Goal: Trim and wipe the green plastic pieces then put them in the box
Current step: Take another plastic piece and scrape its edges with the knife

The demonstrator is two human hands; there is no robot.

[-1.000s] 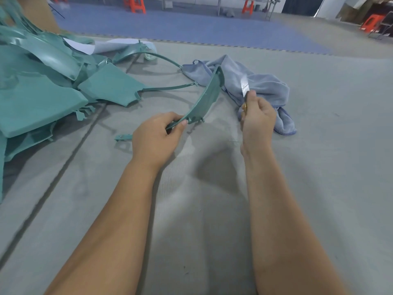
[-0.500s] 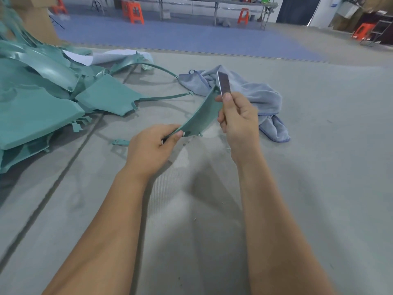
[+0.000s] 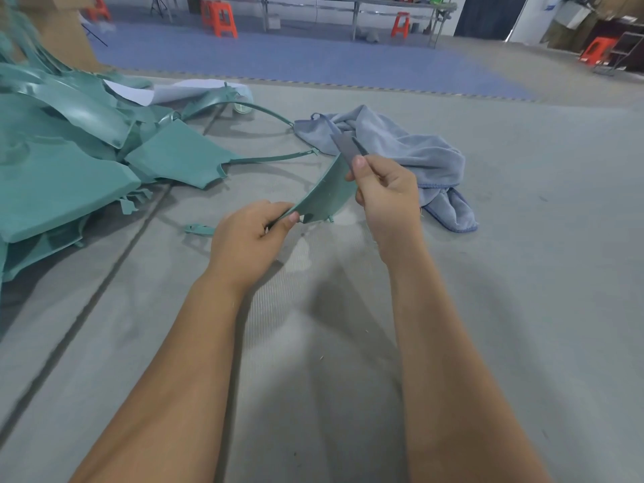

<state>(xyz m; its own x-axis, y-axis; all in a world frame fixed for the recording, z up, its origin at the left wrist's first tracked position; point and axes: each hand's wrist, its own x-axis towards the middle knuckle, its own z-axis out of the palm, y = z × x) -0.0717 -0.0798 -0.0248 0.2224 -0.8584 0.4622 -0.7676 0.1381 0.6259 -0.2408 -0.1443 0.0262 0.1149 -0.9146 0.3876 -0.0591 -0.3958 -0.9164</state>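
Two hands hold a curved green piece and a blade over the gray mat.

At the left edge of the mat (image 3: pixel 522 308) lies a big pile of green plastic pieces (image 3: pixel 69 169), and one small green scrap (image 3: pixel 199 229) sits just beside the left hand (image 3: pixel 249 245). That hand pinches the low, thin end of the curved green piece (image 3: pixel 324 200) between thumb and fingers, held up off the mat. The right hand (image 3: pixel 386 195) is curled tight round a flat gray blade (image 3: pixel 343 148) — the blade touches the top edge of the piece. Behind the right hand a blue cloth (image 3: pixel 411 151) lies bunched up, near the far edge of the mat. The near part and the right side of the mat are bare and wide — only tiny shavings lie there.
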